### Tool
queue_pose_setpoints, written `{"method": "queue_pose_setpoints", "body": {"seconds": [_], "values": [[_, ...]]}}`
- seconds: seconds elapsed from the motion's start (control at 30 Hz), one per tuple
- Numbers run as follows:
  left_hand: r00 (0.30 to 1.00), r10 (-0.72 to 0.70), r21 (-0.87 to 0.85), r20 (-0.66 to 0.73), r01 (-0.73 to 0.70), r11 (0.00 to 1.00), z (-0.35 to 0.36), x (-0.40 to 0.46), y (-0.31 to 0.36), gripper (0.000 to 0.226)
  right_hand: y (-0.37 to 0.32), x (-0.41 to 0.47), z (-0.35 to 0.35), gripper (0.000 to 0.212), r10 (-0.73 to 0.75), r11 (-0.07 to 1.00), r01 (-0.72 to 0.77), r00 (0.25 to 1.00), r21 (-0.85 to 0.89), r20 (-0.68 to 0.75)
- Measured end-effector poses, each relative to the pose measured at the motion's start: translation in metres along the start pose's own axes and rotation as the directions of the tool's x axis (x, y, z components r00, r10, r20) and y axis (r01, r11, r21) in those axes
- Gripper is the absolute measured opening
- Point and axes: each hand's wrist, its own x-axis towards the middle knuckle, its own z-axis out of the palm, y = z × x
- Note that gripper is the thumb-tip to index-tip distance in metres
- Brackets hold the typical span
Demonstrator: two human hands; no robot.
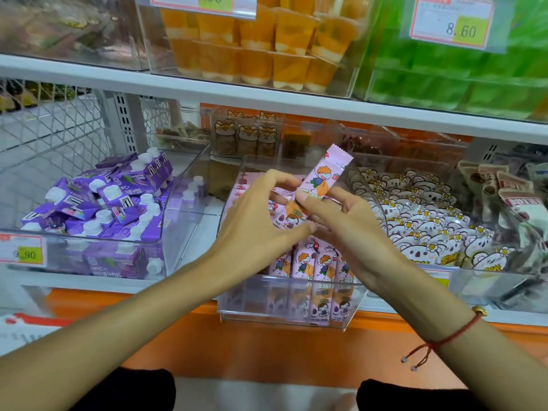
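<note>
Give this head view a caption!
Left hand and right hand hold a pink snack packet over its clear bin.

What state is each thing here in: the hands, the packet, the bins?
pink packet: sealed, tilted, held above its bin.
right hand: pinches the pink packet.
left hand: holds the pink packet's lower end.
clear bin: open-topped, holds upright packets.
purple cartons: capped, piled loosely.

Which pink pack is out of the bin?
The pack pinched between the left hand and right hand, raised; the other packs sit in the bin.
</note>
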Motion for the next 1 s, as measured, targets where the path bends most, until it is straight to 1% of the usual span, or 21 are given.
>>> {"method": "queue_pose_setpoints", "body": {"seconds": [0.1,0.17,0.27,0.3,0.37,0.43,0.5,0.57,0.63,0.73,0.8,0.9,0.97,1.0], "values": [[0.996,0.062,0.017,-0.059,-0.061,0.998,-0.001,0.001,-0.001,0.037,-0.001,0.002,-0.003,0.023,-0.007,1.0,0.006,1.0,0.024,0.029],[0.997,0.065,0.014,-0.046,-0.065,0.998,-0.002,0.002,-0.003,0.03,-0.003,0.004,-0.008,0.017,-0.006,0.999,0.004,0.999,0.044,0.034],[0.999,0.043,0.021,0.012,-0.043,0.999,-0.002,0.001,-0.007,0.022,-0.004,0.007,-0.012,0.009,-0.011,0.999,0.01,1.0,0.05,0.013],[0.999,0.037,0.036,0.027,-0.038,0.999,-0.002,0.0,-0.009,0.022,-0.002,0.007,-0.012,0.01,-0.023,0.999,0.023,1.0,0.029,-0.002],[0.998,0.053,0.1,0.025,-0.055,0.993,-0.001,-0.001,-0.01,0.027,0.0,0.006,-0.012,0.02,-0.06,0.998,0.059,0.997,-0.022,-0.044],[0.995,0.102,0.18,-0.016,-0.097,0.979,0.0,-0.001,-0.009,0.037,0.001,0.004,-0.01,0.029,-0.117,0.992,0.112,0.989,-0.054,-0.088],[0.988,0.141,0.224,-0.066,-0.123,0.967,0.001,-0.001,-0.007,0.041,0.002,0.003,-0.008,0.029,-0.184,0.978,0.171,0.978,-0.119,-0.099],[0.984,0.15,0.209,-0.095,-0.128,0.97,0.001,-0.001,-0.006,0.036,0.001,0.002,-0.005,0.027,-0.251,0.951,0.232,0.965,-0.202,-0.075],[0.989,0.123,0.111,-0.077,-0.114,0.987,-0.001,0.001,-0.007,0.031,0.0,0.001,-0.005,0.029,-0.275,0.937,0.259,0.961,-0.233,-0.039],[1.0,0.002,-0.134,0.029,0.002,0.991,-0.005,0.006,-0.005,0.035,-0.002,0.002,-0.01,0.029,-0.228,0.94,0.222,0.974,-0.259,0.007],[0.99,-0.085,-0.231,0.116,0.11,0.967,-0.007,0.007,-0.003,0.031,-0.003,0.003,-0.013,0.024,-0.212,0.935,0.201,0.977,-0.291,-0.006],[0.937,-0.232,-0.336,0.262,0.314,0.888,-0.008,0.006,0.0,0.018,-0.001,0.006,-0.016,0.019,-0.143,0.95,0.12,0.988,-0.287,-0.062],[0.89,-0.304,-0.365,0.339,0.423,0.829,-0.007,0.005,0.001,0.025,0.0,0.007,-0.017,0.021,-0.076,0.969,0.057,0.994,-0.239,-0.072],[0.873,-0.333,-0.375,0.355,0.46,0.805,-0.006,0.005,0.002,0.028,0.0,0.008,-0.017,0.022,-0.051,0.976,0.034,0.996,-0.215,-0.071]]}}
